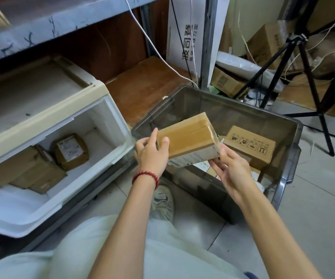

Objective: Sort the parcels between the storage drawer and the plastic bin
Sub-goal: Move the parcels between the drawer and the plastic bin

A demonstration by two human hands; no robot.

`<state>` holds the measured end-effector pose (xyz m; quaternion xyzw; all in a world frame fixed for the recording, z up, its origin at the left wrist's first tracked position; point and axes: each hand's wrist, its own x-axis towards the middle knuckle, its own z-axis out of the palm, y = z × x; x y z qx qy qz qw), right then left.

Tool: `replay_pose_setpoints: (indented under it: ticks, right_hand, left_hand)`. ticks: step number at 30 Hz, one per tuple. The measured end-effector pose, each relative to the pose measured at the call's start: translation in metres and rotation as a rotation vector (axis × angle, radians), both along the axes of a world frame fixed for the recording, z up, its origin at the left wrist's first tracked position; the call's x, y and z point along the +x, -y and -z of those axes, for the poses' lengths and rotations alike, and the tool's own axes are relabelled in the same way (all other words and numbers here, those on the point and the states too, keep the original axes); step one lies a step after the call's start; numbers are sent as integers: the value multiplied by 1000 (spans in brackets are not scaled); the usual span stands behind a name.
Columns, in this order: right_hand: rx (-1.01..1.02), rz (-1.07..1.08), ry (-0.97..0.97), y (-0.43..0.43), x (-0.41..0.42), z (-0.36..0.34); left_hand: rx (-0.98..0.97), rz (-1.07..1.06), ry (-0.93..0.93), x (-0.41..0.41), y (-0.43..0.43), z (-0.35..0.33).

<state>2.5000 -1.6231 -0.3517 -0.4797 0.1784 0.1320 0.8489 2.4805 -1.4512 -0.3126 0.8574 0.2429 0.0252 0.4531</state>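
2 hands (151,156) (233,168) around 1 parcel (186,135)

Colour log. The parcel (186,135) you hold: brown cardboard, glossy tan tape, white printed label underneath. The storage drawer (102,125): white inside, cream frame. The plastic bin (233,109): smoky translucent grey. The boxed parcel (251,146) inside it: brown, black handling symbols. Your bracelet (145,176): red beads.

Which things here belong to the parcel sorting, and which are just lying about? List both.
Belong: held parcel, gripped by left hand and right hand; drawer, labelled parcel in it; bin, printed box in it.
Lying about: tripod; white cable; shelf; white carton.
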Motion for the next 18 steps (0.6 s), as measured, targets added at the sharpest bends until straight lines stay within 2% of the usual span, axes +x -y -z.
replay_pose_setpoints:
  ticks: [2,5,11,15,18]
  right_hand:
    - [-109,3,36,-2,-1,-1]
    - [-190,26,64,-2,0,1]
    - [-133,37,91,-2,-1,6]
    - [-108,33,104,-4,0,7]
    - [-70,47,134,-2,0,5]
  left_hand:
    - [12,-7,-41,1,-1,0]
    - [-95,34,-30,2,-3,2]
    - [-192,15,46,0,-3,-1]
    - [-348,-62,115,-1,-4,0]
    - [-372,-140,148,0,-6,1]
